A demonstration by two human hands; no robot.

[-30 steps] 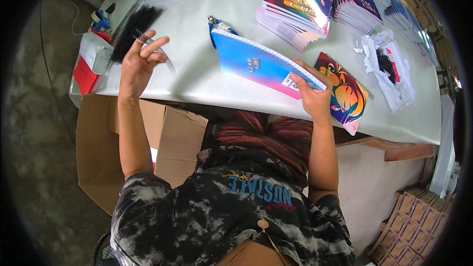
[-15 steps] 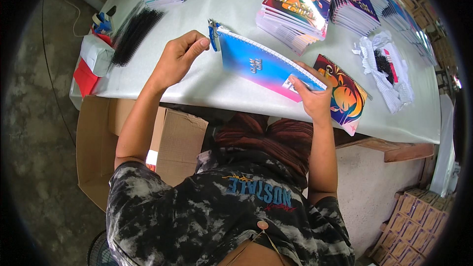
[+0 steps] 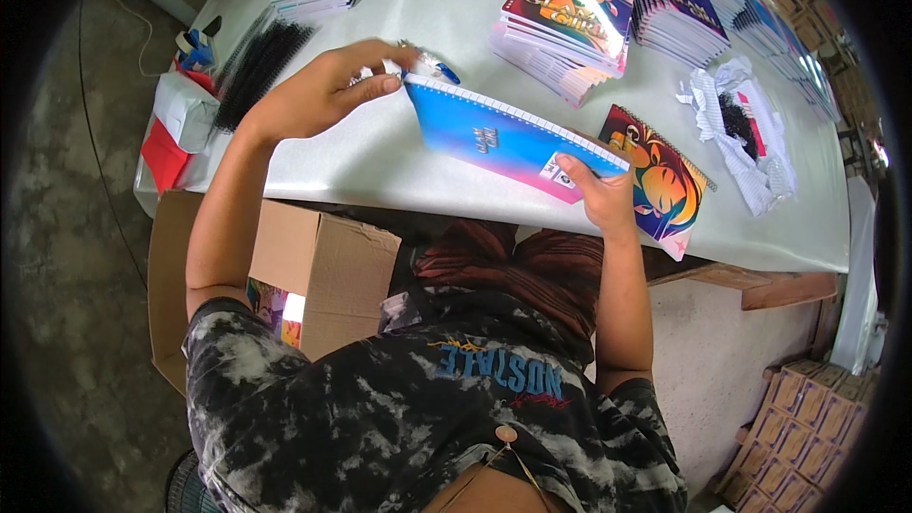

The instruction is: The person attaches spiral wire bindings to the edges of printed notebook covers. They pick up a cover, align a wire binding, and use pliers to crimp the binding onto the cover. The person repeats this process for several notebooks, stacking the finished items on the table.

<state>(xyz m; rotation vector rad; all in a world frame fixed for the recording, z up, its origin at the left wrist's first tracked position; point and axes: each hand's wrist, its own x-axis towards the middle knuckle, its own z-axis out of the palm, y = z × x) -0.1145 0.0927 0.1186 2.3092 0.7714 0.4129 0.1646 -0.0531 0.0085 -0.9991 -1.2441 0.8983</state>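
A blue-and-pink notebook (image 3: 465, 138) is held tilted above the table, a row of binding along its upper edge. Its right end is pinched by my right hand (image 3: 608, 195), thumb on the cover beside a small white label. At the notebook's upper left corner is my left hand (image 3: 342, 90), fingers bent around small blue-handled pliers (image 3: 439, 67). The thumb is close to the end of the binding; the exact grip on the pliers is partly hidden. Under and beside my right hand lies a colourful spiral notebook (image 3: 665, 180) on the table.
A notebook stack (image 3: 568, 24) stands beyond my hands, with more stacks (image 3: 679, 0) at the far right. Black spiral coils (image 3: 261, 66) lie at left, near a tape dispenser (image 3: 198, 47). Crumpled white wrapping (image 3: 771, 157) sits at right. Below the table edge is an open cardboard box (image 3: 351, 275).
The pliers have turned from upright to pointing sideways, and my left hand has come over to the notebook's corner. The notebook has shifted slightly left and down.
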